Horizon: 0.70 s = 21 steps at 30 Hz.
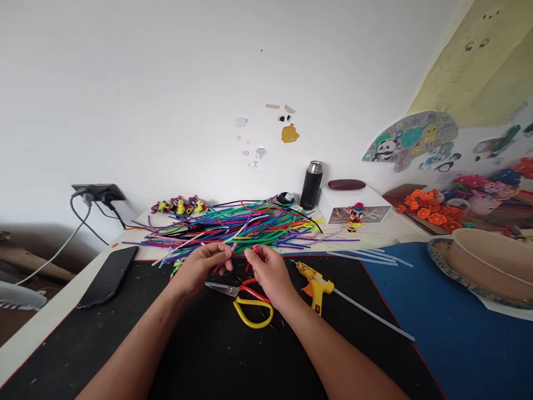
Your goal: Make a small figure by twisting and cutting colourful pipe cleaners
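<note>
Small pink piece: a tiny bit (234, 247) at the tips of the left thumb and fingers, above the far edge of the black mat (208, 355); its exact shape is too small to tell.
Red-pink piece: a small bit (255, 249) at the right thumb and forefinger, level with the other and just apart from it.
Likely feel: both look like fuzzy craft stem, so probably very light, soft outside and easily bent, unlikely to slip; a hard squeeze might flatten the fuzz.
Best hold: by judgement, a light fingertip pinch close to the end.
Left hand: this hand (210, 260) is closed to a pinch on the pink piece, lower fingers loosely curled, the forearm rising from the lower left.
Right hand: this hand (268, 272) is drawn into a pinch on the red-pink piece, back of the hand towards the viewer, other fingers mostly hidden, the forearm slanting in from the lower right.
Behind the hands: a loose heap of many-coloured stems (266, 222).
Below and between the forearms: scissors (255, 323) with red and yellow handles, blades pointing left.
Beside the right hand: a yellow glue gun (320, 284).
</note>
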Each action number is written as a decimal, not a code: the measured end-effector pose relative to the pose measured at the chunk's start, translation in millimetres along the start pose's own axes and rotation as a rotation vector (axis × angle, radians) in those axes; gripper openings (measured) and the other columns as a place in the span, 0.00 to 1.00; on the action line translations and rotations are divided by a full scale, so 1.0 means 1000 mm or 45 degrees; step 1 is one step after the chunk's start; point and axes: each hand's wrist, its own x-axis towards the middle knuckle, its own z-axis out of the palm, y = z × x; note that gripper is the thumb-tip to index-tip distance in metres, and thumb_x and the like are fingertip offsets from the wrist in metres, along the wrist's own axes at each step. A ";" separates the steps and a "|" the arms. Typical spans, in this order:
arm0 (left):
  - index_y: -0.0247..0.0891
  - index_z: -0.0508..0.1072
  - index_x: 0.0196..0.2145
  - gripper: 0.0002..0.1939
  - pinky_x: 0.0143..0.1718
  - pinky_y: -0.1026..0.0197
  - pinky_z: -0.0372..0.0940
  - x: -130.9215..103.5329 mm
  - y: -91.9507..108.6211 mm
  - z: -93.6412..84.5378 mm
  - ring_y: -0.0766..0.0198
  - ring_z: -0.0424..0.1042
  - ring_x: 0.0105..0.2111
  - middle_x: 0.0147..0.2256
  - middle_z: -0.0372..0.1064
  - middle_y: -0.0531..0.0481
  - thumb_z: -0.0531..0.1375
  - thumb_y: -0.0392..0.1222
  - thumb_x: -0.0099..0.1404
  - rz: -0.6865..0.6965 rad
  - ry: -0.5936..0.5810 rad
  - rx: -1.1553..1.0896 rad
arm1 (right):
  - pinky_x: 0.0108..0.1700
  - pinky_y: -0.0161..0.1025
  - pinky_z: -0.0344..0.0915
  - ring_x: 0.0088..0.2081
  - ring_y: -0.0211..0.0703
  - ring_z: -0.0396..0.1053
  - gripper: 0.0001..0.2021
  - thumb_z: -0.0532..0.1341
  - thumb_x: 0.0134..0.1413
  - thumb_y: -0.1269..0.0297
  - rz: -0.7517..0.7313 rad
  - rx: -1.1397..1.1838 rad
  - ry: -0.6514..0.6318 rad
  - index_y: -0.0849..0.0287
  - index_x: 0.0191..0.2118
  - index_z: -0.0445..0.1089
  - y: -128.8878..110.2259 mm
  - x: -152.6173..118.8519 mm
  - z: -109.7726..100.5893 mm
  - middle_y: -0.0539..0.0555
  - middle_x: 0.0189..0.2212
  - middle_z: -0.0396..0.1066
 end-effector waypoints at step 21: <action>0.34 0.77 0.34 0.23 0.21 0.67 0.56 -0.010 0.005 0.013 0.68 0.70 0.18 0.23 0.78 0.47 0.75 0.56 0.54 -0.214 -0.239 -0.121 | 0.40 0.39 0.68 0.35 0.46 0.76 0.09 0.64 0.64 0.55 -0.519 -0.635 0.161 0.54 0.42 0.75 0.003 -0.004 -0.004 0.51 0.36 0.80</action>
